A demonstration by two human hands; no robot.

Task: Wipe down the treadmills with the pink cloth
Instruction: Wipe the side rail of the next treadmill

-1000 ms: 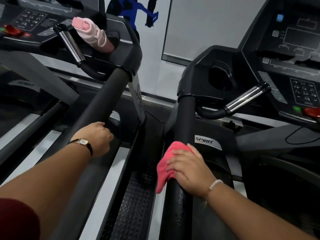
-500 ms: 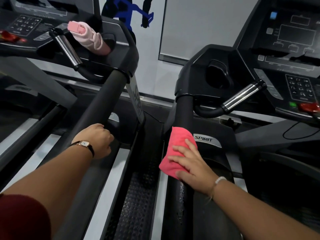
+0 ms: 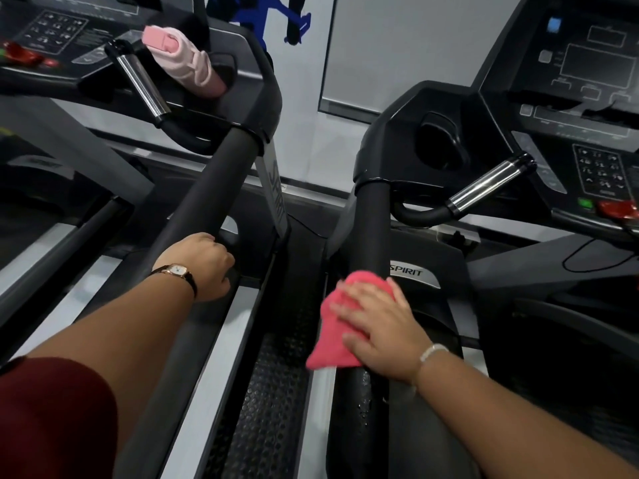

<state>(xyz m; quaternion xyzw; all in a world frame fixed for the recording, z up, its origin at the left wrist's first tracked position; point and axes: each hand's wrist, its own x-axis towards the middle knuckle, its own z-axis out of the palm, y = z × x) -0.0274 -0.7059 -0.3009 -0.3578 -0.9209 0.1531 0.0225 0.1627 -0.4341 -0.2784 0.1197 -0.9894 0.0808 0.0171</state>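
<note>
A pink cloth (image 3: 330, 340) lies draped over the black left handrail (image 3: 371, 229) of the right treadmill, just below its SPIRIT label. My right hand (image 3: 377, 326) presses the cloth onto the rail with spread fingers. Water droplets (image 3: 363, 395) sit on the rail just below the cloth. My left hand (image 3: 204, 264), with a watch on its wrist, grips the right handrail (image 3: 207, 202) of the left treadmill, fingers curled round it.
A pink bottle (image 3: 186, 63) lies in the left treadmill's cup holder. Chrome pulse grips (image 3: 484, 188) jut out below the right console (image 3: 587, 98) and beside the left console (image 3: 52, 32). A dotted black strip (image 3: 269, 392) runs between the two machines.
My right hand slid the cloth up the rail towards the SPIRIT label, then a little back down. My left hand kept its grip on the other rail.
</note>
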